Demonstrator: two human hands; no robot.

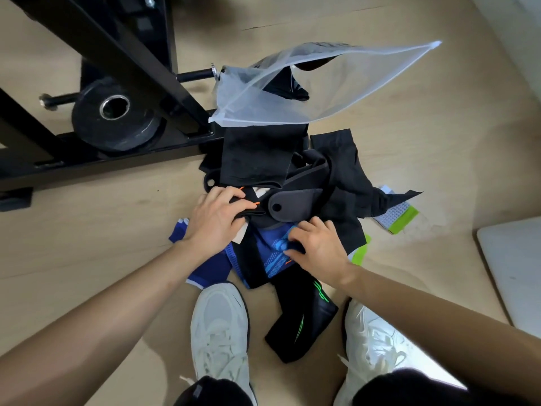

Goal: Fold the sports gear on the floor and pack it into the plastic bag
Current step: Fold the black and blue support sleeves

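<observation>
One gear pile (254, 156) | left hand (215, 219), right hand (317, 247) gripping it | plastic bag (322, 92) beyond

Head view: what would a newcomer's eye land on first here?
The big translucent plastic bag at top centre, raised above a heap of black sports gear. Below it, the left hand grips a black strap with orange stitching while the right hand pinches a blue knit sleeve; a weight plate sits at left.
</observation>
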